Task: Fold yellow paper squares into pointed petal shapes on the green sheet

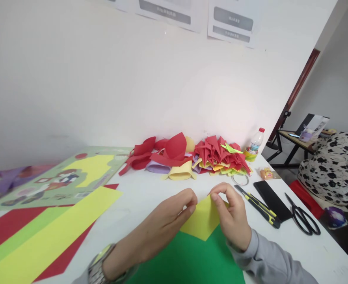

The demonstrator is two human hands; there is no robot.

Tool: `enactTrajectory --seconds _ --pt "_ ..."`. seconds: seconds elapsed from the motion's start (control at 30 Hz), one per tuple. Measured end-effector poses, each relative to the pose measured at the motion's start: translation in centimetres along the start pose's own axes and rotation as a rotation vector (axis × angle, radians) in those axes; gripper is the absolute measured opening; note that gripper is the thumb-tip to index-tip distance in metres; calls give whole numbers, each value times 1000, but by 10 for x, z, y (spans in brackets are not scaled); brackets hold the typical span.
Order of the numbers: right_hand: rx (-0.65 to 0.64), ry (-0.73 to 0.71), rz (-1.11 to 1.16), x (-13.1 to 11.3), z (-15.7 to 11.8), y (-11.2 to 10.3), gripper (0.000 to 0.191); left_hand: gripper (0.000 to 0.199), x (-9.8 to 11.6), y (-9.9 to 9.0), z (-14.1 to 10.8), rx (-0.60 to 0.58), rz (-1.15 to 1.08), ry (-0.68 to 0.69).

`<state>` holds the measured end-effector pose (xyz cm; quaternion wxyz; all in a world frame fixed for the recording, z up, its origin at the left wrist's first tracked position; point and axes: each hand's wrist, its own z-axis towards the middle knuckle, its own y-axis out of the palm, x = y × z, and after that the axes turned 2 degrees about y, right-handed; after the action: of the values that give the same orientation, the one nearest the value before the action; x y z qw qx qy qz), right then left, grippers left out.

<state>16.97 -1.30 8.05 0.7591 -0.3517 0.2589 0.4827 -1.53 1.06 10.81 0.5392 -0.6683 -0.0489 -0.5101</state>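
A yellow paper piece [202, 221] with a pointed lower corner is held between both hands, over a green sheet [191, 260] on the white table. My left hand [174, 213], with a watch at its wrist, pinches the paper's upper left edge. Thumb and finger of my right hand [231, 215] are closed on its upper right edge. The fingers partly hide the paper's top.
Red, purple and yellow folded papers [175, 150] lie along the wall, beside a bottle [254, 145]. Right of my hands are a cutter knife [261, 207], a black strip [272, 200] and scissors [303, 217]. Paper strips [58, 228] and a green printed bag [70, 177] lie left.
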Motion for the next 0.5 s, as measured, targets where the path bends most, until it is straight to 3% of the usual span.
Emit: enactTrajectory --seconds 0.13,0.33,0.5 --pt "18 29 8 2 3 -2 10 39 -3 -3 1 16 11 8" --pt "-121 44 35 0 -1 4 12 35 0 2 1 42 -30 82" --pt "-163 54 52 -3 -2 6 9 36 3 10 2 79 28 152"
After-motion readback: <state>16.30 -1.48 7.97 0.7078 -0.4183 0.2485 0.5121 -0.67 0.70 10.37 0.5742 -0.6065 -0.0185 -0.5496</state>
